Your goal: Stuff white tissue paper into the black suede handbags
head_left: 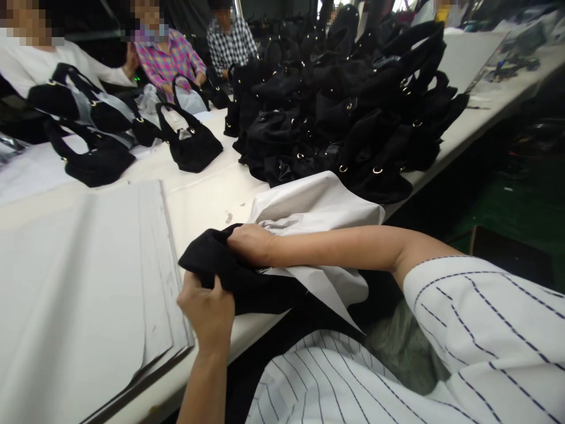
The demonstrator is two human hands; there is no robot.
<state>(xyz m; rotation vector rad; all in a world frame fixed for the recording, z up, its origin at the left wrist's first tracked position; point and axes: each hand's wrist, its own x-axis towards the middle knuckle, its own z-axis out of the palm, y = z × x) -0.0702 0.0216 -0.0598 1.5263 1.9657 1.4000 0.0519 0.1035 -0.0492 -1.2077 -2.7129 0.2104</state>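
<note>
A black fabric bag [247, 282] lies at the near edge of the white table [212, 194], partly wrapped with white paper [309, 206]. My left hand [207, 312] grips the bag's near edge, fingers curled round the cloth. My right hand [249, 242] presses on top of the bag where the paper meets it, fingers closed on the black fabric. My right arm crosses over the paper from the right.
A thick stack of white paper sheets [79, 282] lies at the left. A large pile of black handbags [344, 106] fills the table's far right. More black bags [97, 159] sit far left, where three seated people work. Green floor lies to the right.
</note>
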